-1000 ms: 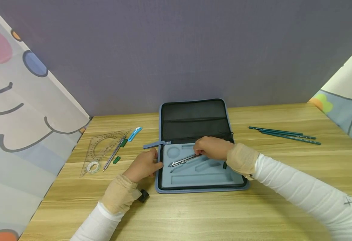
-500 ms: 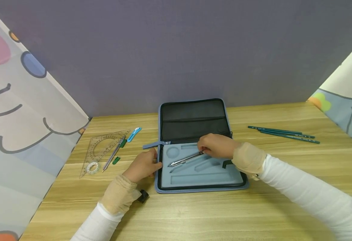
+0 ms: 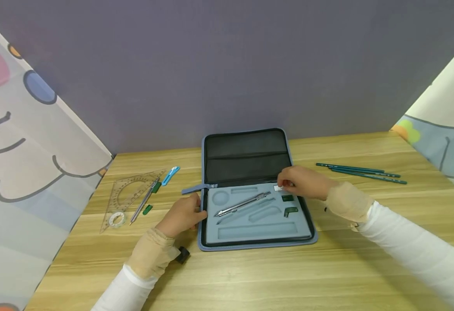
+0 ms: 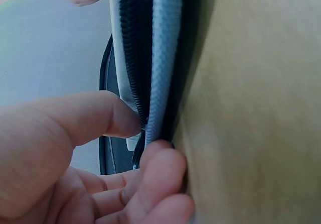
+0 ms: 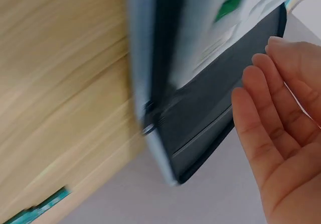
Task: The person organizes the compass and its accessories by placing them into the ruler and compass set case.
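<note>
My left hand [image 3: 183, 216] pinches the left edge of an open zip case [image 3: 203, 229], thumb on the inner side and fingers outside, as the left wrist view shows. A silver drawing compass [image 3: 242, 204] lies slantwise in the case's pale blue moulded tray [image 3: 227, 244]. Over the tray's top right corner is my right hand [image 3: 304, 181], beside a small white piece [image 3: 278, 188] whose kind is unclear. In the right wrist view the fingers [image 5: 256, 118] are nearly straight, with nothing seen in them. Two small green pieces [image 3: 288, 198] sit in the tray's right side.
To the left lie a clear set square [image 3: 114, 190], a tape roll [image 3: 117, 219], a second compass-like silver tool [image 3: 143, 203], small green pieces [image 3: 147, 210] and a blue cutter [image 3: 170, 176]. Several dark green pencils [image 3: 367, 173] lie at the right. A grey panel [image 3: 242, 65] stands behind the table.
My right hand has let go of the compass and moved right to the tray's top right corner, uncovering the green pieces. The compass lies in the tray. My left hand stays at the edge.
</note>
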Tool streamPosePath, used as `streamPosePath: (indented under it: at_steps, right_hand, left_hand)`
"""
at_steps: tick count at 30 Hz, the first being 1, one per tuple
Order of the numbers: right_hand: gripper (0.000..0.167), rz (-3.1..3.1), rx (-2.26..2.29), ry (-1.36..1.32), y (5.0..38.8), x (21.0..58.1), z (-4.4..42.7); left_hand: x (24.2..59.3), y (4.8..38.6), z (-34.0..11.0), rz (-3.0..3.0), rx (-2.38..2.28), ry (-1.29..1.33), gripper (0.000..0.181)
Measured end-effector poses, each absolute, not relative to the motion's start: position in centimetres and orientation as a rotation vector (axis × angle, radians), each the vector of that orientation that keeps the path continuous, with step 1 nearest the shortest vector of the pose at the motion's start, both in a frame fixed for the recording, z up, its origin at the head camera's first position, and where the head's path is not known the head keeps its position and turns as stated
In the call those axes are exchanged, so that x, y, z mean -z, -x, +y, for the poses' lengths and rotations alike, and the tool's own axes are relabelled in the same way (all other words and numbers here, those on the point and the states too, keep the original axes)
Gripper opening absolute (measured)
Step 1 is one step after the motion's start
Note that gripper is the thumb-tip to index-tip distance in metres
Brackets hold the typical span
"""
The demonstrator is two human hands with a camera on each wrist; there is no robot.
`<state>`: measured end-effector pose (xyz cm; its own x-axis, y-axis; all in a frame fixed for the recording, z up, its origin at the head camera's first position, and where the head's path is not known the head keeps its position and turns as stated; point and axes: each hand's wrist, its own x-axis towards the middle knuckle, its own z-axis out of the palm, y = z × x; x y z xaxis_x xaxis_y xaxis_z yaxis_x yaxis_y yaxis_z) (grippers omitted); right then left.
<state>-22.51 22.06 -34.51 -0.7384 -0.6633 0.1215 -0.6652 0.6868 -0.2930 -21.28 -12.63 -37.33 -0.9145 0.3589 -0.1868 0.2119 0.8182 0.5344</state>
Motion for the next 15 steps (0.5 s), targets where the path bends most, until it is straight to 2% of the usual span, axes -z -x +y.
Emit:
streamPosePath:
  at_steps: [15]
  right_hand:
    - [0.015,-2.956,-0.490,-0.820,21.8,35.1,29.2]
  left_hand:
    - [37.3,21.2,-12.5,2.726,-0.773,-0.438,0.022]
